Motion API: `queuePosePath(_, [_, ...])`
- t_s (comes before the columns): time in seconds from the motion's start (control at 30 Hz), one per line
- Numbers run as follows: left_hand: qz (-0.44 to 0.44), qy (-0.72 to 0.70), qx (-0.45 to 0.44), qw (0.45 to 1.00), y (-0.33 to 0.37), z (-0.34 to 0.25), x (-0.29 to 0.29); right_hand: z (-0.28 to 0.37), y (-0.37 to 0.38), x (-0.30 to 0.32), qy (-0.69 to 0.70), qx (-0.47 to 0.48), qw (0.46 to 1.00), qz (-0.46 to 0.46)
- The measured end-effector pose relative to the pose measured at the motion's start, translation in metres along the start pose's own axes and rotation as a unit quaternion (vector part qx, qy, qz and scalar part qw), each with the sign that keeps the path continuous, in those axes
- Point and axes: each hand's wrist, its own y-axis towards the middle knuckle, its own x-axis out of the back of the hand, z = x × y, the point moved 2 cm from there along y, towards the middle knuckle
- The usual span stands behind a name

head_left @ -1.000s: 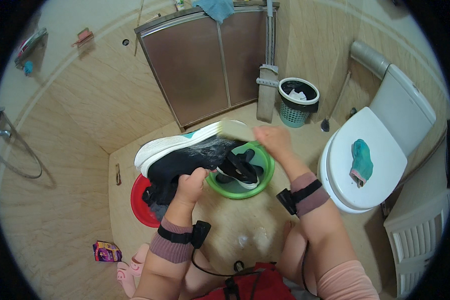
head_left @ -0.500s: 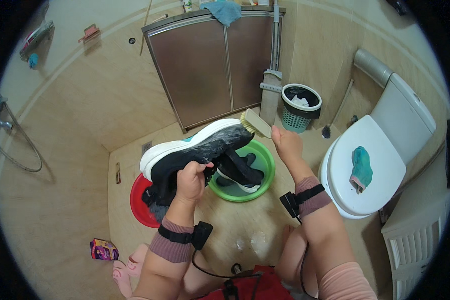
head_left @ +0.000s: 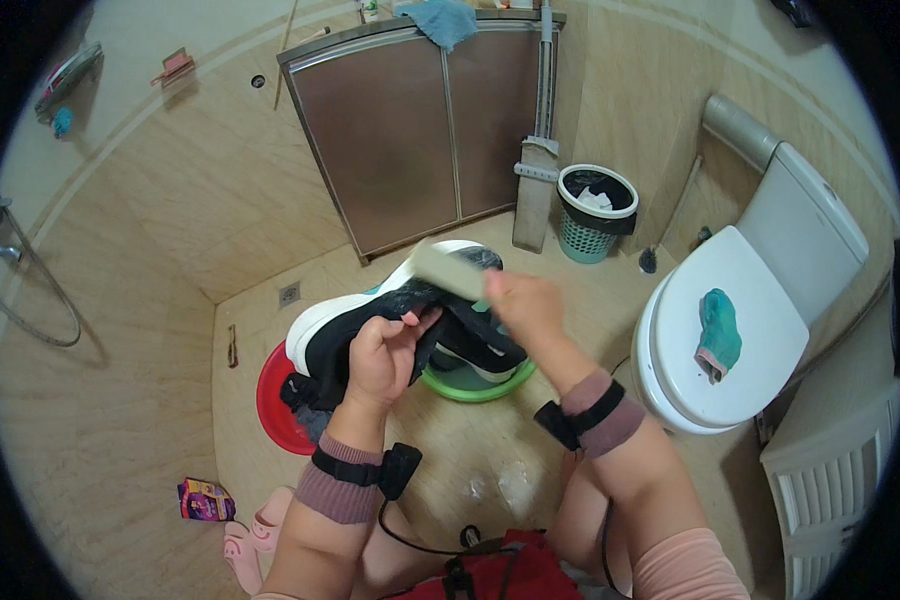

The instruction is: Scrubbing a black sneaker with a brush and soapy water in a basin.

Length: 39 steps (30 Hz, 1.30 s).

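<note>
Brush (head_left: 454, 274): over shoe (head_left: 375, 306)
Left basin (head_left: 270, 402): below shoe, left
Right basin (head_left: 480, 394): below shoe, right
Cabinet (head_left: 385, 145): behind shoe
Bin (head_left: 587, 235): behind shoe, right
Toilet (head_left: 760, 300): right of shoe
Slippers (head_left: 240, 555): before shoe, left

I can read no words or numbers through my feed. The print on the shiny purple plastic packet with yellow markings (head_left: 206, 500) is too small for me to make out.

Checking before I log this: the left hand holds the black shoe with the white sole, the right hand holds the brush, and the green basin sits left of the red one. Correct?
Not quite: the green basin sits right of the red basin, as the head view shows. The left hand does hold the shoe, and the right hand the brush.
</note>
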Motion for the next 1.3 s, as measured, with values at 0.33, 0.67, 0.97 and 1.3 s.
queuePosePath(0.33, [-0.027,-0.167,0.043,0.985,0.005,0.005,-0.005,-0.011,0.002,0.005,-0.079,-0.031,0.995,-0.055])
queuePosePath(0.67, [0.044,-0.209,0.097,0.972,0.007,0.004,0.003,0.05,-0.035,-0.003,0.019,0.161,0.987,-0.017])
queuePosePath(0.97, [-0.038,-0.178,0.103,0.978,0.002,0.001,-0.009,0.052,-0.046,0.005,0.095,0.196,0.972,0.09])
queuePosePath(1.3, [0.053,-0.213,0.115,0.969,0.004,0.002,-0.014,0.037,-0.033,0.01,0.04,0.146,0.981,0.12])
